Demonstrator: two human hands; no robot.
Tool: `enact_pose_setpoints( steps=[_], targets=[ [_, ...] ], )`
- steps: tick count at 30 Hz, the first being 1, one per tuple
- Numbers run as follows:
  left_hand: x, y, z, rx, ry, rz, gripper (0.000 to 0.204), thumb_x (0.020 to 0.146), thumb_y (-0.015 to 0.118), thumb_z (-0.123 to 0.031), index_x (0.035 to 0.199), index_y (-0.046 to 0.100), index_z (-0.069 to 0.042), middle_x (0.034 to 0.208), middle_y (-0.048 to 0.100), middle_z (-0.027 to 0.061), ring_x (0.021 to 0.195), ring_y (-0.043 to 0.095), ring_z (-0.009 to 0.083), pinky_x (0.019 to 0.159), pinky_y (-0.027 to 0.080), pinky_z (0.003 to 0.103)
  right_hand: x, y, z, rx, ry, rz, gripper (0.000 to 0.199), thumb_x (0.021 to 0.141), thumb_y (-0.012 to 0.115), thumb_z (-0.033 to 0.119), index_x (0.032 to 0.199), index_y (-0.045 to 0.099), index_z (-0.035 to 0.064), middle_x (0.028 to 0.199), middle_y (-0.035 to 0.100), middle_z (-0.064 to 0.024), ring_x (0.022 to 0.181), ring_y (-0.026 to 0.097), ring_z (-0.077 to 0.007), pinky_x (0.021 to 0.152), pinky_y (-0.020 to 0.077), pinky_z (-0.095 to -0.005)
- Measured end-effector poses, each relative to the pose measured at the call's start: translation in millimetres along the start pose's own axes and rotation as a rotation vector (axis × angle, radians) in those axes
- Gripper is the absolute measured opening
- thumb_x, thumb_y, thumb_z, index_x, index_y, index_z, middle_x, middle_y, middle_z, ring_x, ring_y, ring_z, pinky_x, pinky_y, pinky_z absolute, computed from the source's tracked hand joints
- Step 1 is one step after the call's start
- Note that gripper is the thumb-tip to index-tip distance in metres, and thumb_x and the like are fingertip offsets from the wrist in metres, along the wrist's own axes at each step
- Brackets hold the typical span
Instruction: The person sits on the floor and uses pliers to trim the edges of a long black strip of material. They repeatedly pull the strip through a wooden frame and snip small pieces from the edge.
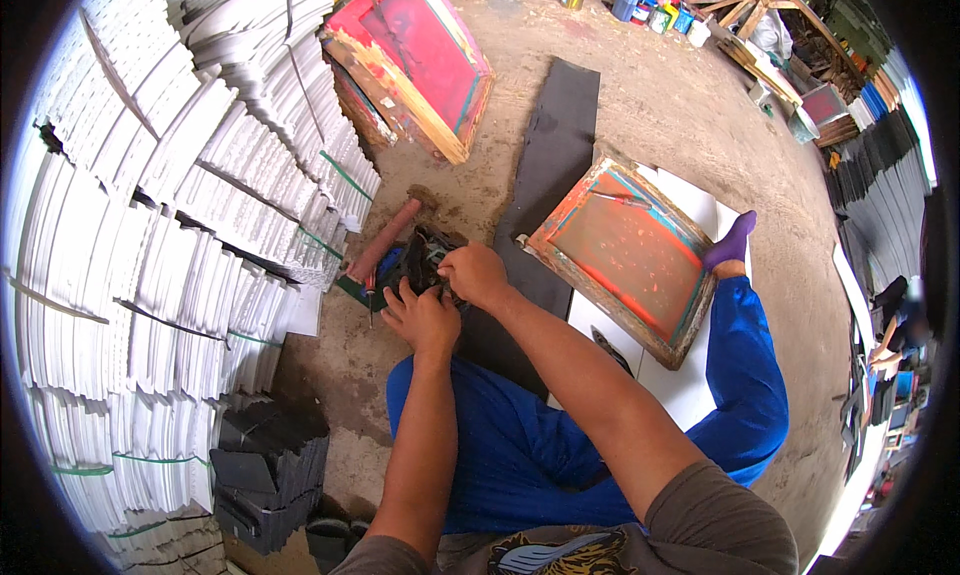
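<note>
My left hand (425, 320) rests with fingers spread on a dark, tangled heap (425, 255) of small items on the ground. Beside it my right hand (475, 275) is closed at the heap's right edge; what its fingers grip is hidden. Some blue and green bits show among the dark pieces. Against the heap's left side lies a reddish-brown cylinder (388, 239), slanting away from me. To the right, a wooden-framed printing screen (600, 302) with orange-stained mesh lies tilted by my foot, a slim tool (620, 199) on it.
Tall stacks of white sheets (170, 255) rise on the left, with dark stacked pieces (270, 475) nearer me. A pink-stained screen (410, 65) leans beyond the heap. A long black strip (565, 115) and a white sheet (680, 395) lie on the floor. Paint tubs (660, 17) stand far off.
</note>
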State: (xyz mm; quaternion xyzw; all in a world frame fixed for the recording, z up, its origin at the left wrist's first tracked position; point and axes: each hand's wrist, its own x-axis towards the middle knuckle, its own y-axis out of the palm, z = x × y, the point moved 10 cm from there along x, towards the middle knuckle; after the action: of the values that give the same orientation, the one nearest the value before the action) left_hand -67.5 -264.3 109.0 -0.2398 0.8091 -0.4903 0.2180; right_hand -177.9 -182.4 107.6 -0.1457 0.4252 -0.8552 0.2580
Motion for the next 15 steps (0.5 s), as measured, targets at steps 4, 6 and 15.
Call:
enact_pose_setpoints(
  steps=[4, 6, 15],
  targets=[
    [-0.2, -3.6, 1.4, 0.000, -0.002, -0.026, 0.027, 0.092, 0.068, -0.026, 0.116, 0.076, -0.016, 0.155, 0.038, 0.0180, 0.150, 0.019, 0.0450, 0.118, 0.013, 0.067, -7.3, -5.9, 4.3, -0.024, 0.089, 0.081, 0.022, 0.087, 0.073, 0.031, 0.088, 0.079, 0.0099, 0.084, 0.073, -0.0144, 0.089, 0.067, -0.0355, 0.076, 0.0542, -0.0495],
    [0.4, -3.4, -0.4, 0.009, 0.002, -0.034, 0.027, 0.092, 0.069, -0.026, 0.116, 0.076, -0.015, 0.155, 0.038, 0.0176, 0.150, 0.019, 0.0446, 0.118, 0.013, 0.067, -11.3, -10.5, 4.3, -0.059, 0.099, 0.076, 0.022, 0.088, 0.073, 0.031, 0.087, 0.079, 0.0095, 0.084, 0.073, -0.0129, 0.090, 0.066, -0.0343, 0.075, 0.0534, -0.0488],
    [-13.4, -30.0, -29.0, 0.010, 0.204, -0.329, 0.021, 0.088, 0.069, -0.018, 0.107, 0.077, -0.013, 0.142, 0.052, 0.0157, 0.142, 0.035, 0.0431, 0.116, 0.023, 0.064, -25.2, -24.5, -21.1, 0.159, 0.023, -0.100, 0.025, 0.091, 0.069, 0.033, 0.103, 0.077, 0.0119, 0.101, 0.073, -0.0142, 0.100, 0.065, -0.0372, 0.089, 0.0529, -0.0477]
  ],
)
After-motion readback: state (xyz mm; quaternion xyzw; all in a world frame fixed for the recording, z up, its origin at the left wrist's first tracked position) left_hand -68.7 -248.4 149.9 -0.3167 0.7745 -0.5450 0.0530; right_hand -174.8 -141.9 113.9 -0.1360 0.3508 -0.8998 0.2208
